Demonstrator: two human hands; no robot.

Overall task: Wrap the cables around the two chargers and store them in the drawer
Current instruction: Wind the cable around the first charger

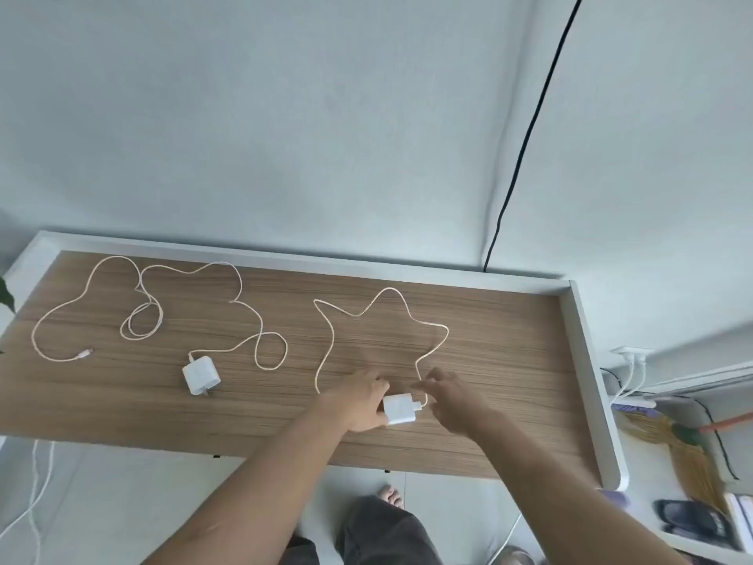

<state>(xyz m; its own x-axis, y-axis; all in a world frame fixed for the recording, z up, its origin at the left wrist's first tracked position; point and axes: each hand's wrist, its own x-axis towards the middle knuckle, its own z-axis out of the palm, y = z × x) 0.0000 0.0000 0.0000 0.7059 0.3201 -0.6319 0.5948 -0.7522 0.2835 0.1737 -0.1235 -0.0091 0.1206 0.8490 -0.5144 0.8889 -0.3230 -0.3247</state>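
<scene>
I see both hands working over the wood-grain counter (489, 360), which has a pale raised rim along its far and right edges. My left hand (360, 401) holds the right charger (399, 409), a small white block lying on the counter near its front edge; the thumb and fingers curl round the block's left side. My right hand (452, 401) is just beside the charger's right end, where the plug of its cable (442, 340) enters. Its fingers are bent toward that cable near the plug, but the frame is blurred there, so I cannot tell whether this grip pinches the cable or only touches it.

That cable runs up from the plug, bends in a loose star-like outline across the middle of the counter, and comes back down to end near my left hand. It lies flat and unwound.

Well to the left sits the left charger (201, 377), another white block, resting on the counter apart from both hands. The long cable (140, 320) leaves its top, makes a loop to the right, wanders along the far edge, coils in a small double ring, and sweeps round to a free connector tip near the counter's left end.

A black cord (529, 128) hangs down the pale wall behind the counter.
</scene>
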